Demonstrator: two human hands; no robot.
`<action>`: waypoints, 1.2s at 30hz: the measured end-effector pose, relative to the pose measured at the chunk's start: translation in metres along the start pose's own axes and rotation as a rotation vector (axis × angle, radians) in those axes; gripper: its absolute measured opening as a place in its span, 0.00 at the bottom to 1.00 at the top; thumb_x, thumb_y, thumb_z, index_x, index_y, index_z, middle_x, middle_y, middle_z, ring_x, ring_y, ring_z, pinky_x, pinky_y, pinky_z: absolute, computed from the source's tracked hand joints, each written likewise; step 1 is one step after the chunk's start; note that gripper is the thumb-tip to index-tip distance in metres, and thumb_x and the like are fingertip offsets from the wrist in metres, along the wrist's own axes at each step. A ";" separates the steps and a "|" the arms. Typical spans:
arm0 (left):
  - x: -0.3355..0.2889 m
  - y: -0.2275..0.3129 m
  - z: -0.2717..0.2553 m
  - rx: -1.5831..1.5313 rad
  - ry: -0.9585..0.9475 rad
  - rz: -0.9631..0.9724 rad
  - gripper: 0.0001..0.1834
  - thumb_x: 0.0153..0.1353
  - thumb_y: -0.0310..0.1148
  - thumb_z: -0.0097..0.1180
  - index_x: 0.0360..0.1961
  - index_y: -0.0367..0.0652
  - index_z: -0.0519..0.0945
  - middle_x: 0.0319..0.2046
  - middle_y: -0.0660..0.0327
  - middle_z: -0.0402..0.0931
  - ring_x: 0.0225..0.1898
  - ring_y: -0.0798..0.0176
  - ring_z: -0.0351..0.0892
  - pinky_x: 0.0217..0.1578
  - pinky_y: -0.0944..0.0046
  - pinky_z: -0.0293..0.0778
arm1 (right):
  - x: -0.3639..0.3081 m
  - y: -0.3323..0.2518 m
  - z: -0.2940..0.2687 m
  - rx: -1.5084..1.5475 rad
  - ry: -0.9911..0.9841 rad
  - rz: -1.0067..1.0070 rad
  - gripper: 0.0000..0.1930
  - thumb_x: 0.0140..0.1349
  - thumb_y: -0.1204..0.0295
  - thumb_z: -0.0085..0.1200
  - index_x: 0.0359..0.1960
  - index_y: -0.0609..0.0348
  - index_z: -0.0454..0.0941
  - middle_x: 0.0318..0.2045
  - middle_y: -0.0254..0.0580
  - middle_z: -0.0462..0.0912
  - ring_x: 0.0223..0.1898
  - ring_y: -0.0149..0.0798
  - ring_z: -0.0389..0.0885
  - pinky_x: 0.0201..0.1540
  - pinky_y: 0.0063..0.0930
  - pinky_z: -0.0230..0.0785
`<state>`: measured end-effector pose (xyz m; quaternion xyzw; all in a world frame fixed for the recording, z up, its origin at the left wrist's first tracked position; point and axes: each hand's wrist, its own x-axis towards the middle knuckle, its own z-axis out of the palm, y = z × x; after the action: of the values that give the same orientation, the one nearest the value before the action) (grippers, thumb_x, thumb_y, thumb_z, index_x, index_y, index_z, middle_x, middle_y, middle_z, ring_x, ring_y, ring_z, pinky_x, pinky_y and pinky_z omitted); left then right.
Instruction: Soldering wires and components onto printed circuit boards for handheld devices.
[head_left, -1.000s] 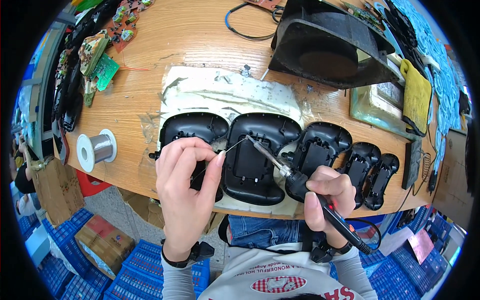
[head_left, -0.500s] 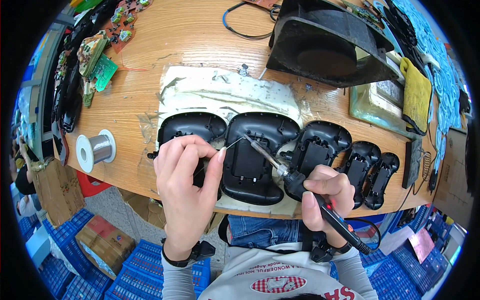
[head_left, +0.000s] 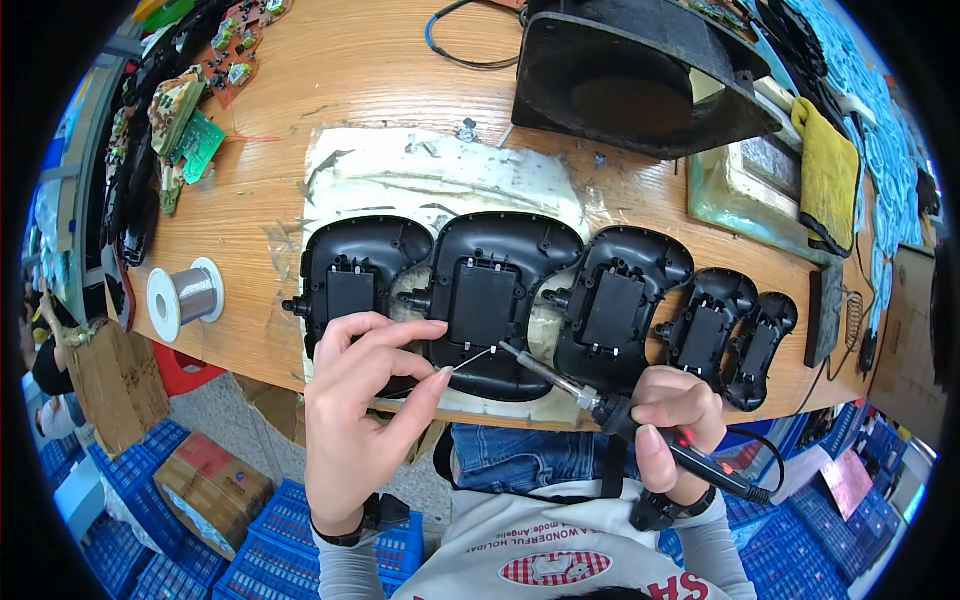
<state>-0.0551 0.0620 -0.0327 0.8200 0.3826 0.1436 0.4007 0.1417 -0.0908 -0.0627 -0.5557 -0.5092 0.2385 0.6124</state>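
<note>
My right hand (head_left: 682, 415) grips a soldering iron (head_left: 548, 374) with a black handle and a red light. Its tip points left, near a small metal contact at the near edge of the black rectangular part of a black game controller shell (head_left: 565, 250). Between my left thumb and index finger is a thin strand of solder wire (head_left: 474, 359); its end comes close to the same contact. My left hand (head_left: 362, 415) hovers over the near edge of this shell and the one left of it (head_left: 400, 238), partly hiding both.
More controller shells (head_left: 650, 250) continue the row to the right, over a whitish worn mat (head_left: 440, 170). A solder spool (head_left: 187, 300) stands at left. Behind are a black fan (head_left: 640, 95), a yellow cloth (head_left: 828, 170) and circuit boards (head_left: 203, 145). Blue crates (head_left: 280, 545) stand below the table.
Both hands have brought the iron tip and solder from the far edge of the shell's rectangular part to its near edge. The view has shifted slightly.
</note>
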 end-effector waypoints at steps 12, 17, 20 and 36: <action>0.003 0.003 0.000 0.057 -0.047 0.018 0.06 0.40 0.23 0.63 0.21 0.37 0.78 0.40 0.59 0.79 0.45 0.54 0.70 0.47 0.58 0.65 | -0.004 0.002 -0.001 -0.006 -0.039 0.027 0.07 0.49 0.77 0.55 0.25 0.66 0.69 0.16 0.44 0.76 0.11 0.36 0.70 0.14 0.27 0.60; 0.004 0.003 0.000 0.065 -0.049 0.019 0.06 0.39 0.22 0.63 0.21 0.37 0.78 0.40 0.59 0.79 0.46 0.55 0.69 0.48 0.58 0.64 | -0.004 0.002 -0.001 -0.008 -0.047 0.038 0.08 0.49 0.77 0.56 0.25 0.65 0.69 0.17 0.43 0.76 0.12 0.36 0.70 0.14 0.27 0.60; 0.004 0.001 0.000 0.067 -0.051 0.020 0.06 0.39 0.23 0.63 0.21 0.37 0.78 0.40 0.59 0.79 0.46 0.54 0.69 0.48 0.58 0.64 | -0.002 0.001 -0.001 -0.015 -0.054 0.036 0.08 0.49 0.76 0.56 0.25 0.65 0.69 0.16 0.43 0.76 0.12 0.36 0.70 0.14 0.27 0.60; 0.005 0.005 0.004 0.129 -0.046 0.034 0.06 0.39 0.23 0.64 0.21 0.37 0.78 0.40 0.60 0.78 0.47 0.54 0.69 0.48 0.57 0.65 | -0.002 0.002 0.000 0.005 -0.039 0.030 0.07 0.48 0.77 0.56 0.25 0.66 0.70 0.15 0.43 0.75 0.11 0.35 0.70 0.14 0.26 0.59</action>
<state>-0.0464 0.0615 -0.0317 0.8535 0.3678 0.1065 0.3534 0.1414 -0.0921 -0.0657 -0.5569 -0.5121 0.2598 0.6001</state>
